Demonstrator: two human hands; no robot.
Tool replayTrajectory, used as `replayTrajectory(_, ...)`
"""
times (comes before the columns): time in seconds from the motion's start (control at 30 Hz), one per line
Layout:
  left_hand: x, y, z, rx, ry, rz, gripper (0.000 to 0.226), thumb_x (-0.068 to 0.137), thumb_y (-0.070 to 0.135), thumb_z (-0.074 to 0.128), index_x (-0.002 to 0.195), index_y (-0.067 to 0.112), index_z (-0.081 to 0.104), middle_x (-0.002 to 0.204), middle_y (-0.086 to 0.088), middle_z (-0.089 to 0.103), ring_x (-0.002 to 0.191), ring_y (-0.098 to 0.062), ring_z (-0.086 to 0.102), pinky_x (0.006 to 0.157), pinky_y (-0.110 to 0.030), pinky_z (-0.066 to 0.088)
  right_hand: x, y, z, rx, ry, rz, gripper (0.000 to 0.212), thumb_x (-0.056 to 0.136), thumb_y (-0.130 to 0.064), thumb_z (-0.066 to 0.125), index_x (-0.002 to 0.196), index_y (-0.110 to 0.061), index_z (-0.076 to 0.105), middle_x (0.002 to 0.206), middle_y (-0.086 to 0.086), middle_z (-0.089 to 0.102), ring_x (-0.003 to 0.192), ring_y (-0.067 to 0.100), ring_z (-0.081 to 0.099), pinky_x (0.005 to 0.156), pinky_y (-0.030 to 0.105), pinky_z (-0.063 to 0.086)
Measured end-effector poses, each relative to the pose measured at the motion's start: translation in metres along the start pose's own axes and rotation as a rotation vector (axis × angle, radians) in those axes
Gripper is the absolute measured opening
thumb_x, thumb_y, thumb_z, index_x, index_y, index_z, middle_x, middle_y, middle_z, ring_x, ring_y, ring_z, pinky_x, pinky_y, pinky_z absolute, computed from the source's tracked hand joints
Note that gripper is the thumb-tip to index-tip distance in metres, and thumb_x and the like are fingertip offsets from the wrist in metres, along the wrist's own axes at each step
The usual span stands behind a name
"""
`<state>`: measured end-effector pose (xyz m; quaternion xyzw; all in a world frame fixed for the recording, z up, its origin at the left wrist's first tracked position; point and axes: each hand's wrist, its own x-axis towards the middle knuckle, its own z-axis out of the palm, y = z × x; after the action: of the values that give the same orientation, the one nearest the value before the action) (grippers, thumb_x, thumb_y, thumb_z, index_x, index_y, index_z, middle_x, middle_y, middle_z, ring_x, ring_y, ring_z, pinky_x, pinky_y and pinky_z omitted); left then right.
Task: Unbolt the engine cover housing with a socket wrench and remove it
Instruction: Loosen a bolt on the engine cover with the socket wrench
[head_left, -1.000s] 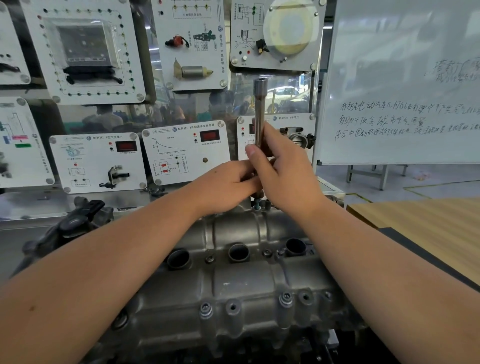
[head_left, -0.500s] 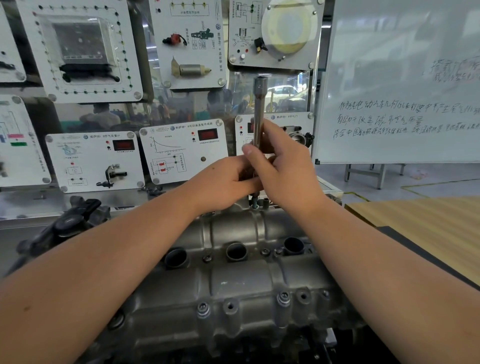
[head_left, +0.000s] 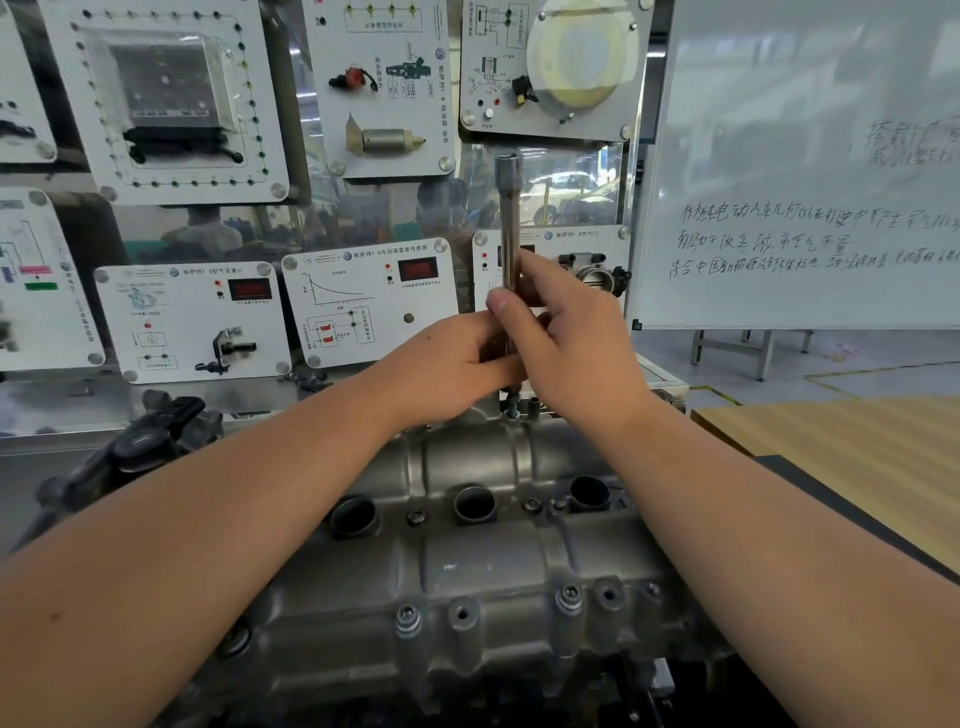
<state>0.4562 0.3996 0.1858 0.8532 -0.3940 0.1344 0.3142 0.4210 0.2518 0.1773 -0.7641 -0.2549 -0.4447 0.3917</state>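
Two hands on the tool?

— Confirmed. Left hand and right hand meet just above centre of the frame, both wrapped around the shaft of the socket wrench.

— Wrench orientation?

— Upright. The upper end rises above the hands toward the top centre; the right thumb lies across the shaft. The lower tip shows just beneath the hands, over a bolt at the far edge of the engine cover housing. Contact between tip and bolt cannot be confirmed.

— Housing location?

— Lower centre of the frame, seated on the engine, between the two forearms. Three round openings run across its middle; bolts stand along its near edge.

— Surroundings?

— White training panels across the upper left and centre, a whiteboard with handwriting at upper right, a wooden tabletop at right.
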Motion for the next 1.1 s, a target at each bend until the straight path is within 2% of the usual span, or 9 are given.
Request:
replayTrajectory(0.13,0.0004,-0.0029,0.0014,-0.018,-0.008,-0.032,0.015,0.105,0.036,0.051,0.111,0.031,0.064,0.096,0.006,0.073,0.089,-0.015,0.069,0.083,-0.044,0.055,0.0015,0.0027,-0.0015,0.006,-0.039,0.051,0.019,0.104,-0.019,0.048,0.115,-0.012,0.061,0.090,-0.004,0.073,0.075,0.015,0.066,0.071,0.040,0.052)
replayTrajectory(0.3,0.0019,-0.0047,0.0014,0.014,-0.022,-0.002,0.009,0.103,0.035,0.055,0.108,0.036,0.062,0.098,0.005,0.073,0.089,-0.012,0.069,0.079,-0.040,0.055,-0.0001,0.0035,0.0001,0.057,-0.018,0.078,0.051,0.102,-0.024,0.054,0.150,-0.017,0.038,0.089,-0.025,0.065,0.087,-0.015,0.061,0.074,0.002,0.044)
replayTrajectory(0.47,0.0000,-0.0010,0.0017,0.009,-0.003,0.007,0.010,0.102,0.041,0.053,0.100,0.051,0.056,0.095,0.006,0.073,0.087,-0.014,0.069,0.081,-0.042,0.057,0.0019,0.0027,-0.0001,-0.002,0.015,-0.004,0.015,0.101,-0.020,0.055,0.110,-0.009,0.062,0.082,-0.004,0.067,0.075,0.010,0.062,0.070,0.033,0.050)
replayTrajectory(0.57,-0.0007,-0.0015,0.0017,-0.008,0.003,-0.012,0.013,0.103,0.042,0.046,0.103,0.043,0.059,0.090,0.005,0.071,0.082,-0.018,0.067,0.079,-0.045,0.055,0.0026,0.0039,-0.0001,-0.009,-0.033,0.049,0.017,0.105,-0.020,0.048,0.111,-0.009,0.059,0.089,0.007,0.072,0.071,0.019,0.065,0.067,0.043,0.052)
replayTrajectory(0.7,0.0010,-0.0046,0.0020,0.032,-0.008,-0.003,0.013,0.104,0.031,0.051,0.109,0.024,0.061,0.094,0.000,0.072,0.085,-0.021,0.069,0.081,-0.049,0.055,0.0015,0.0033,-0.0001,0.050,-0.046,0.089,0.046,0.105,-0.024,0.046,0.150,-0.024,0.037,0.103,-0.007,0.073,0.088,0.015,0.070,0.076,0.039,0.058)
replayTrajectory(0.77,0.0014,-0.0041,0.0017,0.021,0.002,0.023,0.013,0.103,0.033,0.053,0.104,0.045,0.059,0.094,0.010,0.072,0.086,-0.008,0.068,0.077,-0.034,0.056,0.0009,0.0049,0.0007,0.074,-0.036,0.087,0.056,0.102,-0.027,0.053,0.153,-0.023,0.032,0.102,-0.015,0.071,0.095,0.007,0.067,0.081,0.023,0.055)
replayTrajectory(0.83,0.0004,-0.0011,0.0007,0.016,0.003,0.031,0.022,0.101,0.037,0.055,0.096,0.059,0.054,0.091,0.017,0.071,0.085,-0.002,0.068,0.073,-0.023,0.053,0.0017,0.0057,0.0008,0.042,0.007,0.040,0.044,0.098,-0.025,0.061,0.140,-0.019,0.050,0.095,-0.023,0.066,0.095,0.001,0.064,0.079,0.011,0.049)
replayTrajectory(0.97,-0.0005,-0.0035,0.0023,-0.002,0.011,0.016,0.011,0.103,0.036,0.052,0.099,0.044,0.056,0.089,0.003,0.071,0.076,-0.010,0.067,0.073,-0.032,0.056,0.0027,0.0049,0.0004,-0.039,0.024,-0.018,0.012,0.101,-0.019,0.055,0.103,-0.009,0.061,0.078,-0.003,0.065,0.071,0.012,0.059,0.068,0.033,0.049)
replayTrajectory(1.1,0.0004,-0.0052,0.0020,0.014,0.014,-0.012,0.017,0.106,0.033,0.048,0.111,0.023,0.061,0.081,-0.003,0.068,0.056,-0.004,0.053,0.058,-0.029,0.048,0.0031,0.0065,-0.0006,0.002,-0.015,0.059,0.017,0.103,-0.019,0.048,0.117,-0.013,0.056,0.092,-0.001,0.073,0.073,0.014,0.067,0.069,0.042,0.055)
